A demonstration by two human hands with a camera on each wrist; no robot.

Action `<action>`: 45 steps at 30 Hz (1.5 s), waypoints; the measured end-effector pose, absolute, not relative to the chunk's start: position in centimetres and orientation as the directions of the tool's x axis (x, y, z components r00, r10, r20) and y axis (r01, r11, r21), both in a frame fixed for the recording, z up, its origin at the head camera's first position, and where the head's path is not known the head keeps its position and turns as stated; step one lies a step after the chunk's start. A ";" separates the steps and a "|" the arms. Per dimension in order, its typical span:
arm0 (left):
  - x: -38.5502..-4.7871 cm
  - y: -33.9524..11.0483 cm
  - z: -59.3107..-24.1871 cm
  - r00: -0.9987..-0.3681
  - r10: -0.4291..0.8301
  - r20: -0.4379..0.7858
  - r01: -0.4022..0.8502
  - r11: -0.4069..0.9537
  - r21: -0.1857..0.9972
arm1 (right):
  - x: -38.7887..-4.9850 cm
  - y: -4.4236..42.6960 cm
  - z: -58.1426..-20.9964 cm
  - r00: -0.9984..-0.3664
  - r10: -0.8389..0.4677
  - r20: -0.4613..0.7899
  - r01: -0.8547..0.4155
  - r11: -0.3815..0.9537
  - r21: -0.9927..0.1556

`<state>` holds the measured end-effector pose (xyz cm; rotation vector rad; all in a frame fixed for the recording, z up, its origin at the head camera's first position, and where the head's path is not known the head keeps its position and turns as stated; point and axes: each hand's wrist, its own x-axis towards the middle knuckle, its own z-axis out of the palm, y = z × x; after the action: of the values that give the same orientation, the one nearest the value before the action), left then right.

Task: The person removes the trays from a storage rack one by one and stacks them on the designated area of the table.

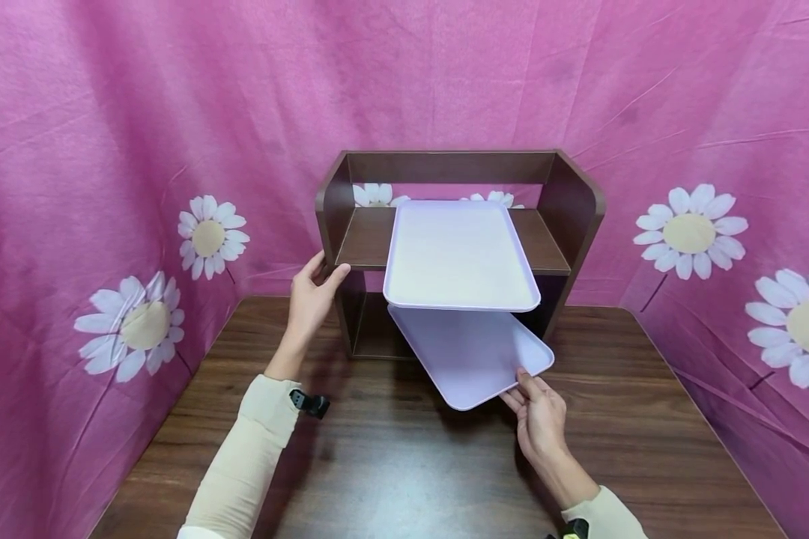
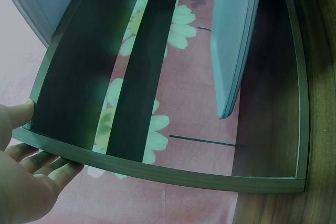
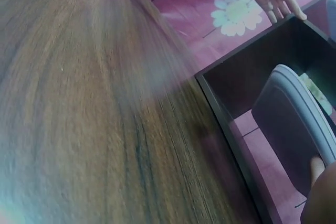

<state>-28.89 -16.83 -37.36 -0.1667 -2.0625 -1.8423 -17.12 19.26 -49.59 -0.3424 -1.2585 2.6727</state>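
Observation:
A dark brown two-level shelf (image 1: 365, 238) stands on the table. My left hand (image 1: 306, 303) grips its left side panel near the middle board; in the left wrist view, the thumb lies inside the panel and the fingers outside. With my right hand (image 1: 542, 419) I pinch the front right edge of a lower lilac tray (image 1: 461, 359), thumb on top and fingers beneath. That tray sits askew, its front sticking out of the lower compartment and its back hidden. Above it, an upper lilac tray (image 1: 461, 254) lies on the middle board and overhangs the front.
The wood-grain table (image 1: 377, 457) extends in front of the shelf and to both sides. Behind and around hangs a pink cloth (image 1: 256, 97) printed with white daisies. The shelf's right side panel (image 1: 573, 202) rises beside the trays.

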 end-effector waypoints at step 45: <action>-28.7 -16.6 -37.0 -0.934 -0.173 0.314 0.296 0.123 0.947 | -18.3 24.2 -49.0 -0.999 0.030 0.011 -0.025 -0.536 -0.844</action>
<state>-28.70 -16.58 -37.01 -0.1196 -2.0603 -1.8704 -18.34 24.22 -48.95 -0.0076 -1.4976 2.7257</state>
